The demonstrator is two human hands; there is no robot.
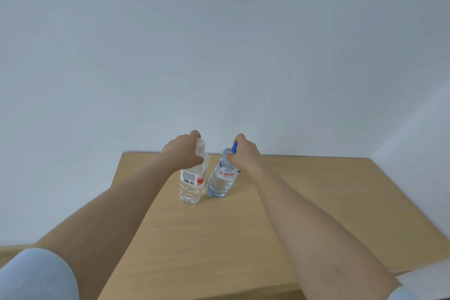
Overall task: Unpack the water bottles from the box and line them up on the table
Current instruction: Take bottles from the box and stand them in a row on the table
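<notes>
Pale blue short sleeves [36, 275] sit at the bottom corners, closest to the lens, and from them two bare forearms reach out over the table [304, 202], a flat rectangular top in light tan wood grain with a matte finish and straight edges. Behind it rises a plain, smooth whitish wall [219, 44].

Toward the far edge of the table stand two clear plastic water bottles, just beside each other and possibly touching at the shoulder. Both are ribbed cylinders with ridged lower bodies that taper to a narrow neck. Their bases rest on the wood, and their long axes run roughly upright, caps pointing up and leaning slightly toward the far wall and to the right.

The left bottle [192, 187] carries a white label with a barcode and an orange-red patch, and its cap looks translucent white. The left hand [181, 151] is closed around its neck and shoulder, fingers curled over the far side and thumb pressed on the near side.

The right bottle [220, 182] has a bluish tint, a white label with red characters, and a bright blue cap peeking out beside the knuckles. The right hand [243, 151] is wrapped over its top, gripping the neck just under the cap.
</notes>
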